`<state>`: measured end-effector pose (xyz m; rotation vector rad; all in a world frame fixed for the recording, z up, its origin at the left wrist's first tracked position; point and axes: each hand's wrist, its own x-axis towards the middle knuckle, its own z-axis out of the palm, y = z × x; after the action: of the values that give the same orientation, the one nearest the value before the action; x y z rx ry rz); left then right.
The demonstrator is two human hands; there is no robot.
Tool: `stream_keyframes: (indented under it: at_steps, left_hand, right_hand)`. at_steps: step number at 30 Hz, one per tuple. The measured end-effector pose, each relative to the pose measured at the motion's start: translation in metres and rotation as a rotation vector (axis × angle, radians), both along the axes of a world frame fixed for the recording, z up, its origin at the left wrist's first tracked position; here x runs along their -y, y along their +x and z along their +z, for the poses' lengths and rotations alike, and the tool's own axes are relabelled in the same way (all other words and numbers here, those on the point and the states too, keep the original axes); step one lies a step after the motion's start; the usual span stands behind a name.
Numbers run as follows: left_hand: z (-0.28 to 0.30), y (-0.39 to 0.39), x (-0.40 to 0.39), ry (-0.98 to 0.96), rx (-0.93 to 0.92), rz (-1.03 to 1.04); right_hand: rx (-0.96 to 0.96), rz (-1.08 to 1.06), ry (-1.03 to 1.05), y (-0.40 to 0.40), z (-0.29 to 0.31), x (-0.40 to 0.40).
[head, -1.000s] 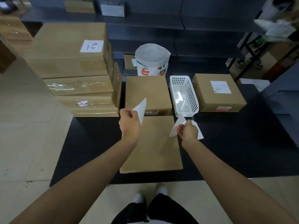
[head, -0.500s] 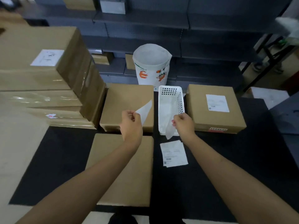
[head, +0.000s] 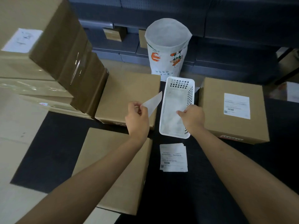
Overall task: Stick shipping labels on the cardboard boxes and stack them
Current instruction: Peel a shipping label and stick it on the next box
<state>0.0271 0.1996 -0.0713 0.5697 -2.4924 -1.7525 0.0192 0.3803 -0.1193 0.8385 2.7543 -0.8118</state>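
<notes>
My left hand [head: 137, 120] pinches a white label [head: 152, 102] by its corner, above the gap between two plain cardboard boxes: the near box [head: 113, 167] and the far box [head: 129, 97]. My right hand [head: 192, 118] reaches into the white perforated basket [head: 178, 80], its fingers curled on a pale backing sheet [head: 171, 122] that blends with the basket's floor. A small pile of printed labels [head: 174, 157] lies on the black mat [head: 48, 151] in front of the basket. To the right sits a labelled box [head: 233, 126].
A tall stack of taped boxes [head: 48, 70] with a label on top rises at the left. A white printed bag [head: 168, 46] stands open behind the basket. Dark shelving [head: 226, 29] runs along the back. Pale floor lies left of the mat.
My right hand set the label pile down on the mat, then carried the pale sheet forward into the basket. My left hand kept hold of its label. The view has moved closer.
</notes>
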Motion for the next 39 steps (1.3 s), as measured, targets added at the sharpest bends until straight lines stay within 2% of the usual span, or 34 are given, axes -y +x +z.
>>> stream_keyframes:
  at_steps: [4,9,11,16,23,26,34,39]
  left_hand:
    - [-0.001,-0.002,0.001,-0.024,0.009,0.003]
    - [0.003,0.002,0.009,-0.023,-0.011,0.017]
    - [0.006,0.006,0.014,-0.007,-0.024,0.009]
    - [0.017,0.022,0.040,-0.033,-0.065,-0.061]
    - [0.035,0.047,0.108,-0.063,-0.152,-0.219]
    - [0.038,0.060,0.144,-0.093,-0.181,-0.352]
    - [0.024,0.101,0.212,-0.334,-0.303,-0.796]
    - [0.004,0.122,0.230,-0.528,-0.345,-0.922]
  right_hand:
    - [0.012,0.016,0.161,-0.001,0.007,0.004]
    - [-0.266,-0.084,0.110,0.007,0.017,0.025]
    - [-0.323,-0.077,-0.005,0.010,0.027,0.042]
    - [-0.365,-0.103,-0.676,0.023,0.054,0.095]
    - [-0.325,-0.208,-0.930,0.052,0.075,0.173]
    - [-0.333,-0.286,-1.017,0.066,0.085,0.210]
    - [-0.260,-0.360,-0.952,0.113,0.075,0.262]
    - [-0.170,-0.418,-0.817,0.139,0.052,0.275]
